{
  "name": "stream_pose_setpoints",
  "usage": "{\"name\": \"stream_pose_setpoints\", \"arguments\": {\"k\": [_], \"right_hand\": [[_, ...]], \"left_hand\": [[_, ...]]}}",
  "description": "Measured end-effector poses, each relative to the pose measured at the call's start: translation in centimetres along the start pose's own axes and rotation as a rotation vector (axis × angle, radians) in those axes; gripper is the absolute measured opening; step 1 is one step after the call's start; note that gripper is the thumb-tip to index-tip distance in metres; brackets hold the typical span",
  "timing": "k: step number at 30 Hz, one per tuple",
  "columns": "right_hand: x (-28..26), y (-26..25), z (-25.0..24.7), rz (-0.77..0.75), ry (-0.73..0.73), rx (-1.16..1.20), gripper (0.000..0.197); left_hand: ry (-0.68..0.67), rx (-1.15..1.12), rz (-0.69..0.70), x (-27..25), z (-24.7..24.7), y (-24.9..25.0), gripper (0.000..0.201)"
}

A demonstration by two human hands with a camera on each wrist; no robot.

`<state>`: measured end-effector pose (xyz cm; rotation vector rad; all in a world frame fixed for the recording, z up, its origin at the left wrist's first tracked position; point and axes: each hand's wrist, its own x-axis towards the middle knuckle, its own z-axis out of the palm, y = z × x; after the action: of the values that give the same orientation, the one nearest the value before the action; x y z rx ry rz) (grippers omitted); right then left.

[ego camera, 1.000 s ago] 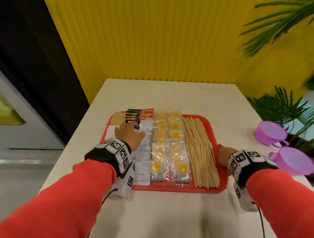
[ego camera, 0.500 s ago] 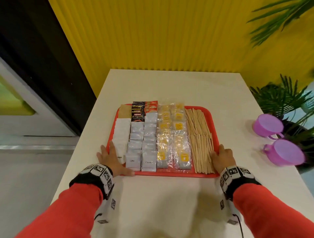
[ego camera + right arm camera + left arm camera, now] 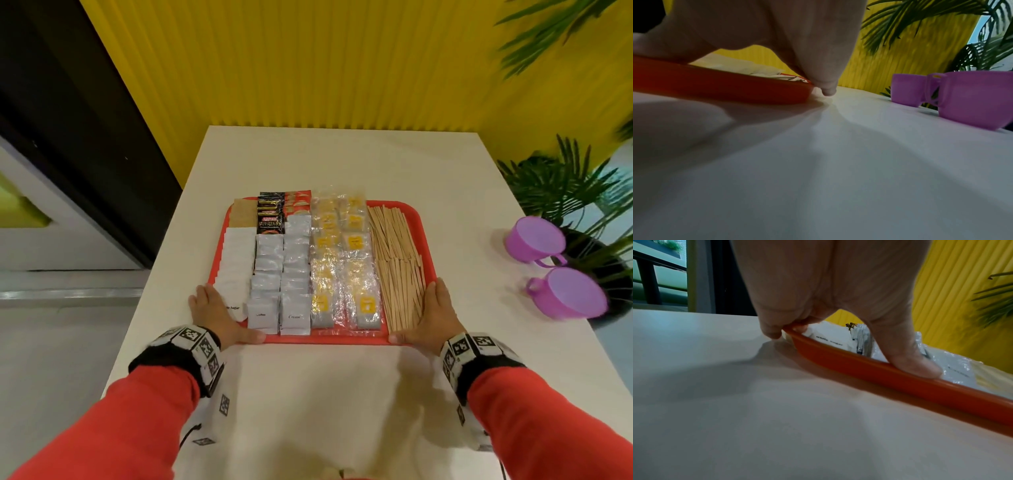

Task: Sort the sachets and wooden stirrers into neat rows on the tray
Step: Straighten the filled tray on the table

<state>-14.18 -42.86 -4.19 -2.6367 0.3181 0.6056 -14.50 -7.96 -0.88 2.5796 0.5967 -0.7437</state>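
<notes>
Head view: left hand and right hand pinch the tray near corners; sorting looks finished; next, square the tray between them.

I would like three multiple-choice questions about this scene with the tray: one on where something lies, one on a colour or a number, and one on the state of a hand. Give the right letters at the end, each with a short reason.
1. Where on the red tray do the wooden stirrers lie?
A. along its right side
B. along its left side
C. across its middle

2. How many purple cups stand on the table?
A. one
B. two
C. four

3. What does the left hand do?
A. lifts a sachet
B. hangs in the air above the tray
C. grips the tray's near left corner

Answers:
1 A: in the head view the stirrers fill the rightmost column, beside the clear packets.
2 B: two cups stand to the right of the tray.
3 C: the left wrist view shows the thumb on the rim and the fingers curled over the corner.
</notes>
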Motion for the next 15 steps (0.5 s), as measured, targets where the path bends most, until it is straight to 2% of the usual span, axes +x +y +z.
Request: {"name": "stream_pose_setpoints", "arguments": {"k": [15], "right_hand": [[7.4, -3.8, -2.2, 0.009, 0.045, -0.021, 0.154]], "left_hand": [[0.032, 0.023, -0.015, 6.6, -3.3, 2.2, 0.144]]}}
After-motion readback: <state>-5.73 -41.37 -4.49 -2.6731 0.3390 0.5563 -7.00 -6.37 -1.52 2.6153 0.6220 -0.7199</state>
